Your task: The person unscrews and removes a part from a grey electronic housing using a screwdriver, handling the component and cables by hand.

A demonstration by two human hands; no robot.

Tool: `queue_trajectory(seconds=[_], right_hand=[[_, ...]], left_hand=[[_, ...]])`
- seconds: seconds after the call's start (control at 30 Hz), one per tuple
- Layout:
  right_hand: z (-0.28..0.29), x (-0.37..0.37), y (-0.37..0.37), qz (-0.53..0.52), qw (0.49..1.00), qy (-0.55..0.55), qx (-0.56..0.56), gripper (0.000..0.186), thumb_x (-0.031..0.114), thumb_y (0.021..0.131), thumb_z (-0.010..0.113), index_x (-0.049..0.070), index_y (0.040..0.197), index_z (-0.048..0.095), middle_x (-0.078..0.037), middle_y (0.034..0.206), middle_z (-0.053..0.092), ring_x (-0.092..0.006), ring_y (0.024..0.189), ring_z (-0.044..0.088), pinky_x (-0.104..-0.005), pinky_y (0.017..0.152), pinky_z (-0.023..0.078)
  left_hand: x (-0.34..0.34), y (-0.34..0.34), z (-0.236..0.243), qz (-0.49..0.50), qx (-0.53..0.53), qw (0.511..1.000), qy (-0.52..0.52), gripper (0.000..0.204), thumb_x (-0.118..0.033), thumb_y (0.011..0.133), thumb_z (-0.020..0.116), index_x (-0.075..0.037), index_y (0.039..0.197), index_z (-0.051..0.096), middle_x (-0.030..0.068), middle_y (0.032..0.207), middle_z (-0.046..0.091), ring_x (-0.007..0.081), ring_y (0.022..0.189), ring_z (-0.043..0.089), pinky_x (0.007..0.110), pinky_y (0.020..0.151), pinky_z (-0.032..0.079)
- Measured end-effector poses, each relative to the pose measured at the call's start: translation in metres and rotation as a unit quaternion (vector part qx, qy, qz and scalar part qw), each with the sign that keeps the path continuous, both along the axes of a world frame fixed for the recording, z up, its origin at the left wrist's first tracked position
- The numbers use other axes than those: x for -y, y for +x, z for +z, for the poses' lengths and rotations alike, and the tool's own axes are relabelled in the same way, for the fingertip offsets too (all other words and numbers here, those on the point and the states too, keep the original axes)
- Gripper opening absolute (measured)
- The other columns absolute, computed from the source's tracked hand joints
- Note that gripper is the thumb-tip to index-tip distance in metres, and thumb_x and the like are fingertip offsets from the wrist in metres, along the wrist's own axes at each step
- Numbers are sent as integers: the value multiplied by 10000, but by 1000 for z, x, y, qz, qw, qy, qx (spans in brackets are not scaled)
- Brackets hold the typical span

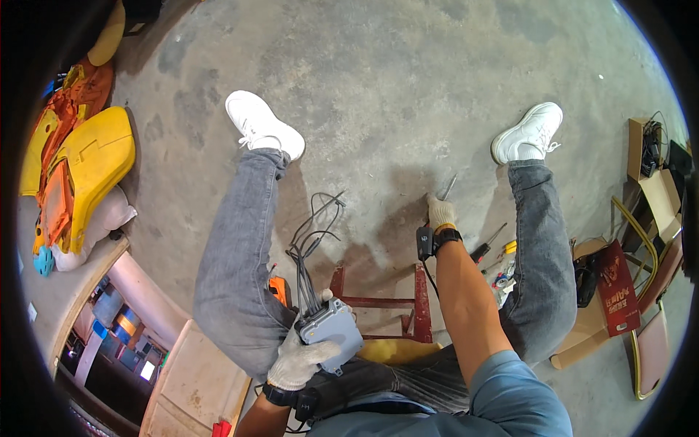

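My left hand (300, 358), in a whitish knit glove, is closed round a flat grey metal-looking box (336, 333) at my left thigh. A bundle of black and grey cables (306, 273) comes out of the box's far end and spreads forward, its loose ends above the floor. My right arm reaches out between my knees. The gloved right hand (440, 211) is closed on a screwdriver (451, 187); only its slim metal shaft shows, pointing forward, and the handle is hidden in the fist.
Beneath me is a dark red stool frame (422, 302). Another screwdriver (480, 252) and a yellow-handled tool (510, 247) lie by my right knee. An orange object (278, 289) is near my left knee. Cardboard boxes (582, 339) stand right; yellow panels (102, 156) and a cabinet (193, 379) left.
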State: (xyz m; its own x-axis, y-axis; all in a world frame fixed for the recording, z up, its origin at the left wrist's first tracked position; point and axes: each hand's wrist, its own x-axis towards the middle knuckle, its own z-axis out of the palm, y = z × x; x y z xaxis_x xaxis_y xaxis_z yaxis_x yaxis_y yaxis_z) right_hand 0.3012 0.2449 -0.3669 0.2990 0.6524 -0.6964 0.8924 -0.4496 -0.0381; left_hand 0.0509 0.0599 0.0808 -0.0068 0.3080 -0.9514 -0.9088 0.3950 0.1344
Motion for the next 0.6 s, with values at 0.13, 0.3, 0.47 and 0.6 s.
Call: queue_trajectory(seconds=[0.13,0.3,0.47,0.6], right_hand=[[6,-12,1,-49,997,-39,-45,557,509,899,790,-47,916,822,-163,803,789,-313,738,791,-436,695,606],[29,-9,-29,-148,982,-83,-84,476,432,892,816,-44,894,815,-154,762,775,-305,697,780,-439,650,599],[11,-8,-16,-108,991,-46,-58,498,390,821,795,-93,940,816,-305,885,792,-439,929,810,-489,861,620],[8,-10,-5,-90,994,-22,-63,484,386,820,789,-85,923,817,-298,863,791,-447,902,810,-488,838,624]], left_hand=[[0,1,-3,-2,1,1000,7,1013,-54,814,945,-91,1678,420,120,1463,679,241,1358,650,427,1182,516],[8,-2,-1,-7,-14,1000,0,1022,-58,812,943,-91,1687,416,127,1479,677,239,1364,649,424,1189,509],[7,1,-5,-8,-4,1000,6,1040,-66,804,948,-90,1696,413,128,1488,677,239,1372,647,424,1196,501],[6,2,-8,-12,-3,1000,9,1045,-55,798,943,-86,1698,412,127,1487,677,239,1372,647,424,1200,497]])
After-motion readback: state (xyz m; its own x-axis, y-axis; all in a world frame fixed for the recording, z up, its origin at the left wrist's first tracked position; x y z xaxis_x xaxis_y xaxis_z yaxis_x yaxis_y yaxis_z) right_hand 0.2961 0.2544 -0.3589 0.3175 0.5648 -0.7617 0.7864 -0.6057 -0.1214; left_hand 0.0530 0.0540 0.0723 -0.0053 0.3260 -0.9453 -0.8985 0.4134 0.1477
